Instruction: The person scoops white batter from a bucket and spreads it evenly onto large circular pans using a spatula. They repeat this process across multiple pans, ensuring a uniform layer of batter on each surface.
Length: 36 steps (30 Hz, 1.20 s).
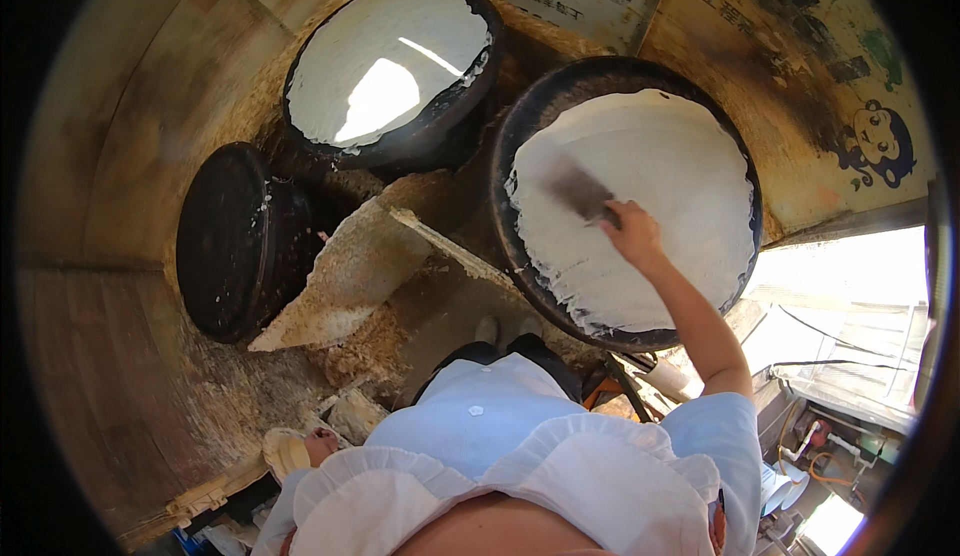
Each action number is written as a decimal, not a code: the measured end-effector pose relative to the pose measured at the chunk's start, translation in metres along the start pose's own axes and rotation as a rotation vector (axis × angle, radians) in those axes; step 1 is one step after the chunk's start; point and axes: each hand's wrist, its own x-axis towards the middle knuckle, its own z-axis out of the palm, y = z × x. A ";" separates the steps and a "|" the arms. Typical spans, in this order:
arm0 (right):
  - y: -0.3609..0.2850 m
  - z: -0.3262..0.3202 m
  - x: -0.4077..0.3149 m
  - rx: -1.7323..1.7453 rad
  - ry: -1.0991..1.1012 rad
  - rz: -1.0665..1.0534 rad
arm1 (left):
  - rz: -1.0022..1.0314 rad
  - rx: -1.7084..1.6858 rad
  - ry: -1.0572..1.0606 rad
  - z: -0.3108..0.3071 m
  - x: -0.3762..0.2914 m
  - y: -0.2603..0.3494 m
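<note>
My right hand [634, 233] grips a dark flat scraper [581, 190], blurred by motion, over a pale layer of batter [675, 173]. That layer covers most of a large round black griddle [544, 98], its ragged border stopping short of the rim. Low at the left, by my waist, my left hand [321, 445] has curled fingers beside a pale rounded object [286, 452]; whether it holds anything cannot be made out. Farther off, a second round griddle [427, 152] carries another pale sheet [322, 83], with bright light patches on it.
A dark round pan-like vessel [221, 245] stands at the left. Between it and the griddles lie a crusted sheet [352, 278] and a crusted stick [457, 252]. Stained panels [757, 53] with printing surround the griddles. Pipes and hoses [825, 458] are at the lower right.
</note>
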 end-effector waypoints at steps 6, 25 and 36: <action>0.026 -0.040 0.041 -0.212 0.176 0.164 | 0.251 0.009 -0.024 -0.001 0.012 -0.010; -0.017 -0.012 0.029 -0.118 -0.107 -0.085 | 0.276 0.028 0.020 0.007 -0.033 -0.026; 0.172 -0.091 0.084 0.327 0.306 0.724 | 0.236 0.016 0.055 0.005 -0.049 -0.029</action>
